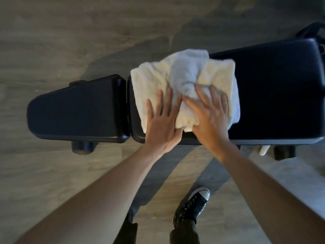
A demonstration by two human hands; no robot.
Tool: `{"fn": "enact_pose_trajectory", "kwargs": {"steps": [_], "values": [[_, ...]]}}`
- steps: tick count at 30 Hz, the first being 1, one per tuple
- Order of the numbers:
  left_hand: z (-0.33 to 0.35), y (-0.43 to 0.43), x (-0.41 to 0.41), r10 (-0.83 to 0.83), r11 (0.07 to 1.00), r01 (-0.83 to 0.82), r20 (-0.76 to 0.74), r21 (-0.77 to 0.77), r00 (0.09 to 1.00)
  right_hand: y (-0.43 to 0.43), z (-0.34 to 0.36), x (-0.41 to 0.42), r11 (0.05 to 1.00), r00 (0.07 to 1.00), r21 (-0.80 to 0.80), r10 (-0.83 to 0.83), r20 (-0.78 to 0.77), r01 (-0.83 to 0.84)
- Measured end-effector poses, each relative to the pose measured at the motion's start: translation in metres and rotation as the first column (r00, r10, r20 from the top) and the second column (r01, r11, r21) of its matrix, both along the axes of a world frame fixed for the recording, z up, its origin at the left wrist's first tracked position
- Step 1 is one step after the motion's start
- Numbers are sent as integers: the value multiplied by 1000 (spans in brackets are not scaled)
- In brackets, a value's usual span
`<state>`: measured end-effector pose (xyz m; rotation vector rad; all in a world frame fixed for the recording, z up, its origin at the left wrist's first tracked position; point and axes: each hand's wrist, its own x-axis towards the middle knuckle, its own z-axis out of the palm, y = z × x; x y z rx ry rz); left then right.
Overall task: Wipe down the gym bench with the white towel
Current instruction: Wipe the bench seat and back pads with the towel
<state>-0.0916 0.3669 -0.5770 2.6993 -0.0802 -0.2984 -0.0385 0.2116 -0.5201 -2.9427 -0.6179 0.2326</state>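
So both hands, left (162,120) and right (210,115), lie flat with fingers spread on the towel (154,80) (bunched up) atop the bench (274,95).

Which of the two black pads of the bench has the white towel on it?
The long pad on the right; the white towel lies on its left end under both hands. The shorter pad, left of the gap, is bare.
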Motion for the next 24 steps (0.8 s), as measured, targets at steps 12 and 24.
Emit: {"fn": "enact_pose_trajectory", "kwargs": {"steps": [12, 24], "values": [[14, -40, -49, -48, 995, 43, -55, -91, 997, -45, 14, -56, 998, 998, 24, -65, -16, 66], [49, -57, 161, -32, 999, 41, -344, 19, 939, -59, 31, 155, 998, 979, -60, -41, -200, 29]]}}
